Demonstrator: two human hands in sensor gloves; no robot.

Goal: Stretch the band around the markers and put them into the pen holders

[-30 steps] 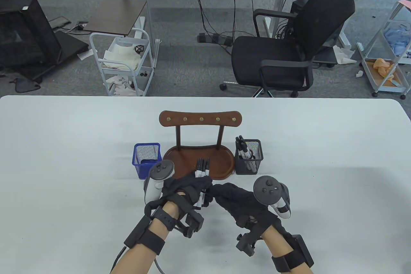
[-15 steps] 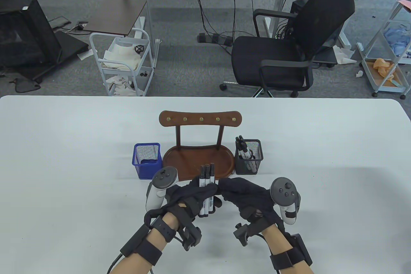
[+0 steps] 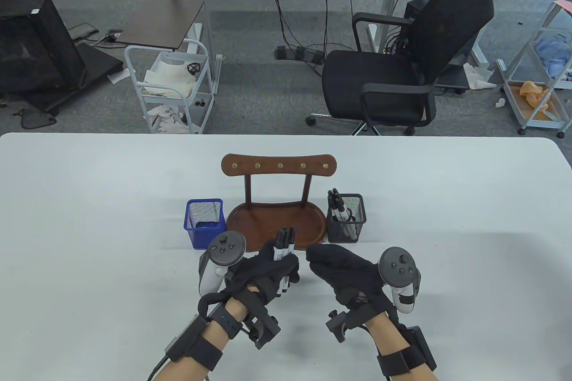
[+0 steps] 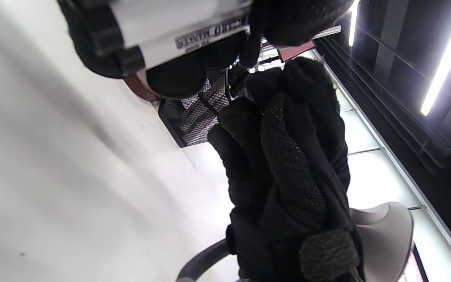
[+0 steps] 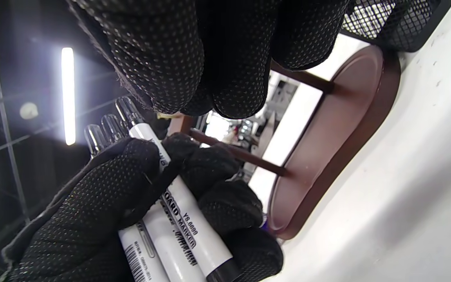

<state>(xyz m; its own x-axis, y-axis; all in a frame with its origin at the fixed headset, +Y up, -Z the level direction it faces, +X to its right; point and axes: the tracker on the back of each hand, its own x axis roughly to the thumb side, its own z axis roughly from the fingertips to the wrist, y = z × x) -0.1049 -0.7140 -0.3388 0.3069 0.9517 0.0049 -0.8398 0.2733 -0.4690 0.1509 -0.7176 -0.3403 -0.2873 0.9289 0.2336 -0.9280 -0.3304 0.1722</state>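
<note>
My left hand grips a bundle of white markers with black caps, tips pointing away, just in front of the wooden stand. The right wrist view shows its fingers curled round the marker barrels. My right hand hovers a little to the right of the bundle, fingertips bunched in a pinch. A small tan sliver, seemingly the band, shows at those tips. The blue mesh holder stands to the left. The black mesh holder on the right holds several markers.
A brown wooden stand with an oval tray and a peg rail sits between the two holders. The white table spreads wide on both sides. Beyond its far edge stand an office chair and a cart.
The right hand has let go of the bundle and drawn slightly right, leaving a gap. The left hand has tilted the markers and shifted them a little left.
</note>
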